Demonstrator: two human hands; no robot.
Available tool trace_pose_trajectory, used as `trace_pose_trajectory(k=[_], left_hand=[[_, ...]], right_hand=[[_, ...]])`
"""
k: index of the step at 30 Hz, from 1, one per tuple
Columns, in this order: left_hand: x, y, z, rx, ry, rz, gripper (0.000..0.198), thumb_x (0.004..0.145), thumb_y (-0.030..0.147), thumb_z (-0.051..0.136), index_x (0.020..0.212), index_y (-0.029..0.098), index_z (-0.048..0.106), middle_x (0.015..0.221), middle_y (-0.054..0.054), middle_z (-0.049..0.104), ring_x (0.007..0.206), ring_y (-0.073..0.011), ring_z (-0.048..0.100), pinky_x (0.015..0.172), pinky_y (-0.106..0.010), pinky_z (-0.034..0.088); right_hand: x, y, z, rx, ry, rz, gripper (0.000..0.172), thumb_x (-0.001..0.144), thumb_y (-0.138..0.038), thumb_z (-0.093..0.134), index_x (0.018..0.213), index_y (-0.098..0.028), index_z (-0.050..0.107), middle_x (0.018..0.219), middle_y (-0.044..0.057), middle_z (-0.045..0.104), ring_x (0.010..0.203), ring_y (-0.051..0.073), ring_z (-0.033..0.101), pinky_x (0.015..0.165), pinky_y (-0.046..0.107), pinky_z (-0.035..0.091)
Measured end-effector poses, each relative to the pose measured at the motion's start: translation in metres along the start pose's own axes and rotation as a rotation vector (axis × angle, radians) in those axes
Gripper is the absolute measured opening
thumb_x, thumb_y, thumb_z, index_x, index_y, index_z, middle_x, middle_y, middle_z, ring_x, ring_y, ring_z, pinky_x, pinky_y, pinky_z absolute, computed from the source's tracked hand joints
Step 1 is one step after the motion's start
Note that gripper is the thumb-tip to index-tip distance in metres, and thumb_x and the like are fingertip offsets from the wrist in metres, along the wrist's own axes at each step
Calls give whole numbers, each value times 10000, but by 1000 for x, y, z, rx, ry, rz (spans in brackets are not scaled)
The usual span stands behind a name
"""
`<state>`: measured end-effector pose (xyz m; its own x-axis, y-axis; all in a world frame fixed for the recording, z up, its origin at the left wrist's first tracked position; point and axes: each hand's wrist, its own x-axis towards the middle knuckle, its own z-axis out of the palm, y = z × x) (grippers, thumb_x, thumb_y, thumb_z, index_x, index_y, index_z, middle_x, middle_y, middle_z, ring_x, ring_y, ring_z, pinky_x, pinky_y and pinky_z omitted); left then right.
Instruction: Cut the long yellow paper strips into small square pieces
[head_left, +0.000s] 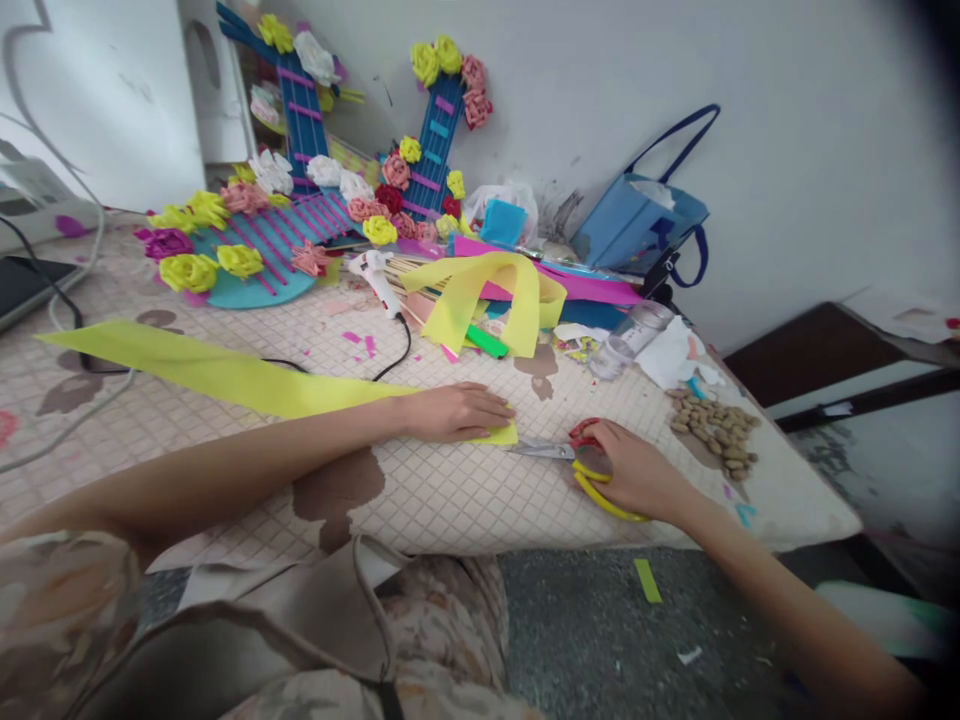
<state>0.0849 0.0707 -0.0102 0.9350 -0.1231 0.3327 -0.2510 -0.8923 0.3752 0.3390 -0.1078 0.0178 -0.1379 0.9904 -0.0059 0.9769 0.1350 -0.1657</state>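
A long yellow foam strip (pixel 217 372) lies across the checked tablecloth (pixel 450 490). My left hand (pixel 459 411) lies flat on the strip's right end with fingers stretched out, pressing it down. Just to the right, my right hand (pixel 628 470) is closed on the red and yellow handles of a pair of scissors (pixel 570 455). The scissor blades point left at the strip's end, close to my left fingertips.
A white glue gun (pixel 375 278) with a black cord lies behind, next to looped yellow strips (pixel 487 290) and pink sheets. Paper-rose decorations (pixel 247 230) stand at the back. A clear jar (pixel 634 335), a pile of peanuts (pixel 716 428) and a blue bag (pixel 637 225) sit right.
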Motion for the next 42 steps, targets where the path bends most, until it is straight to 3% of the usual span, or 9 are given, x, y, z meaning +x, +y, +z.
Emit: trace_pose_trajectory(k=[13, 19, 24, 35, 42], left_hand=[[7, -2, 6, 27, 11, -36, 344, 889, 216, 432, 1223, 210, 516, 1306, -114, 499, 1231, -199, 423, 1058, -435, 240], [2, -1, -6, 17, -49, -31, 398, 915, 220, 352, 1305, 233, 433, 1359, -73, 445, 1295, -182, 335, 1093, -443, 130], [0, -1, -10, -46, -166, -23, 450, 902, 248, 381, 1348, 301, 360, 1410, -6, 367, 1328, -172, 265, 1107, -424, 23], [-4, -4, -4, -75, -128, 23, 495, 890, 311, 406, 1375, 300, 308, 1417, -18, 351, 1319, -206, 280, 1104, -443, 45], [-5, -4, -3, -7, -246, -20, 508, 913, 379, 325, 1402, 266, 247, 1464, -8, 240, 1357, -188, 175, 1099, -420, -57]], right_hand=[[8, 12, -8, -16, -46, -3, 337, 683, -390, 611, 965, -220, 538, 1016, 82, 603, 922, 254, 575, 782, 372, 459], [9, 8, -6, -19, -54, -27, 330, 686, -396, 620, 950, -222, 527, 1004, 74, 605, 913, 246, 579, 768, 358, 463], [11, 2, -4, -28, -56, -22, 326, 677, -407, 623, 931, -224, 533, 983, 72, 613, 890, 248, 582, 739, 354, 458], [11, -1, -3, -70, -102, -6, 356, 688, -433, 612, 959, -220, 522, 961, 64, 637, 851, 235, 606, 678, 316, 445], [6, -2, -5, -136, -152, 60, 425, 706, -510, 580, 998, -211, 504, 904, 50, 657, 719, 206, 623, 583, 279, 401]])
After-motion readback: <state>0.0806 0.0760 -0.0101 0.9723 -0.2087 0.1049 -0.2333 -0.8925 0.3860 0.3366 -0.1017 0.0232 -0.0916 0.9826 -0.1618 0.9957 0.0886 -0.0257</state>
